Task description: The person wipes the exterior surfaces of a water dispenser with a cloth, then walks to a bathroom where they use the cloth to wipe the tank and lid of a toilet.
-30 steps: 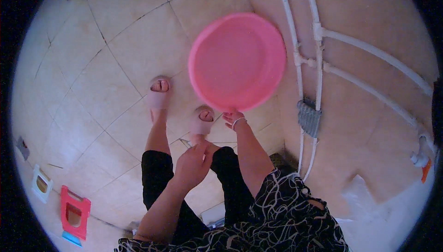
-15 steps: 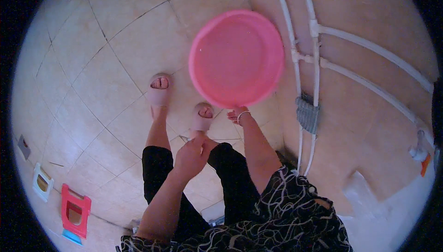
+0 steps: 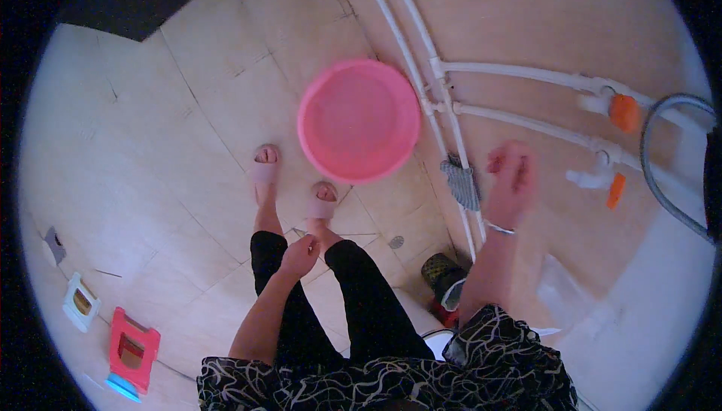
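A round pink basin [image 3: 353, 175] stands on the tiled floor, just beyond my slippers [image 3: 265, 172]; a smooth pinkish surface shows inside it, and I cannot tell how much water it holds. Neither hand touches it. My right hand [image 3: 513, 176], with a band round its wrist, is raised to the right of the basin, beside a grey cloth [image 3: 461, 183] hanging on white pipes [image 3: 421, 80]. Its fingers look partly curled but are smeared by motion. Close to my knee, my left hand [image 3: 301, 255] is closed, and nothing shows in it.
Along the wall at right are two orange-handled valves [image 3: 623, 113] and a grey hose [image 3: 645, 151]. A red stool [image 3: 116, 343] and a white one [image 3: 73, 308] stand at lower left. A floor drain [image 3: 396, 242] and a dark patterned object [image 3: 438, 269] lie near my right leg.
My right hand has left the basin's near rim and swung up and right toward the pipes. The view has shifted, bringing the valves and hose into sight. My left hand stays closed near my knee.
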A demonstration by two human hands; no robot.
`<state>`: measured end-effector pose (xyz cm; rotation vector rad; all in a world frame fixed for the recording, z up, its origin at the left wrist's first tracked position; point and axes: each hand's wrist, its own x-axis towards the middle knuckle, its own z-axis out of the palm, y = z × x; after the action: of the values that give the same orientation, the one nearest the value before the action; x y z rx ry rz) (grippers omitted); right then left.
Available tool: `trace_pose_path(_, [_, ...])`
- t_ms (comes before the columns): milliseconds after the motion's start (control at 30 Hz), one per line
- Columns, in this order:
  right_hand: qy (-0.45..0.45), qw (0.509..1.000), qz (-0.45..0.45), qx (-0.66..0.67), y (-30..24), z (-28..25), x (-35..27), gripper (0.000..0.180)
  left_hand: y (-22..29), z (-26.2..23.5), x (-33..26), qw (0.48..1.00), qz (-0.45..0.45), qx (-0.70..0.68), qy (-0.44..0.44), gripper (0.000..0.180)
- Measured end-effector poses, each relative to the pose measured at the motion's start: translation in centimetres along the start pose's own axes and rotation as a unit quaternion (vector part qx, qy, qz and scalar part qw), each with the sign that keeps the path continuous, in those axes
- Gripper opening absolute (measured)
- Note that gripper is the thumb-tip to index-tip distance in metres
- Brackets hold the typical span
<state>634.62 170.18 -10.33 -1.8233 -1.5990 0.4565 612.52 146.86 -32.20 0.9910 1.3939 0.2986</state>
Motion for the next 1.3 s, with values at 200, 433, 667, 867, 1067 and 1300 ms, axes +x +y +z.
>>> trace_pose_path(200, [0.142,0.989,-0.03,-0.018,-8.2,-7.2,6.9,0.021,0.4,-3.5,-3.8,0.999,0.028,0.038,-0.004,0.016])
trace_pose_path(433, [0.092,0.927,-0.008,-0.363,-11.0,-9.4,11.2,0.045,0.6,-5.8,-5.5,0.987,0.003,0.158,0.028,0.014])
trace_pose_path(667, [-0.066,0.89,0.064,-0.447,-10.7,-11.4,12.5,0.051,1.5,-7.5,-7.0,0.976,-0.02,0.216,-0.009,0.014])
trace_pose_path(867, [-0.111,0.895,-0.012,-0.432,-9.4,-12.4,12.9,0.044,3.0,-8.2,-6.5,0.963,-0.033,0.267,-0.017,0.014])
trace_pose_path(1067, [-0.158,0.898,-0.025,-0.409,-9.9,-12.6,12.8,0.041,3.7,-7.6,-5.6,0.967,-0.002,0.255,-0.026,0.014])
trace_pose_path(1300, [-0.152,0.897,-0.107,-0.4,-9.1,-12.6,13.8,0.033,5.1,-7.2,-2.4,0.964,0.12,0.237,0.032,0.013])
